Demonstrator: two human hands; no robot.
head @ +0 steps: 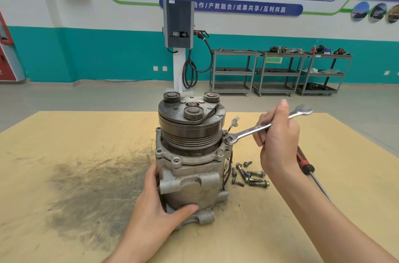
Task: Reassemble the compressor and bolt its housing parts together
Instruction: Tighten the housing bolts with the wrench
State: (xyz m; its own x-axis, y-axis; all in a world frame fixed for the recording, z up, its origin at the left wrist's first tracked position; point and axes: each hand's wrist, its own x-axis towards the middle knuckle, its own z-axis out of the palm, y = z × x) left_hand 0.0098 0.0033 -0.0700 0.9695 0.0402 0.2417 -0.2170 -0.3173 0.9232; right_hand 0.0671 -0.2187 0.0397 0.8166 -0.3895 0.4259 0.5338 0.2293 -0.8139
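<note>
the table (64,133) is filling the lower half of the frame, tan and matte with a big sooty smear sitting at lower left. the compressor (192,167) is standing upright dead center on it, a rough cast aluminum body with a ribbed steel pulley and a grimy dark clutch plate riding on top. the left hand (155,204) is wrapping around the lower housing, thumb pressing across the front and fingers curling behind. the right hand (278,139), right of center, is gripping a shiny chrome wrench (259,128) by the shank, thumb sticking up; its ring end is sitting over a bolt on the flange at the compressor's right edge. a red and black screwdriver (304,165) is lying just right of that wrist. a little pile of loose bolts (250,175) is sitting just beside the compressor's base, grey and greasy looking.
</note>
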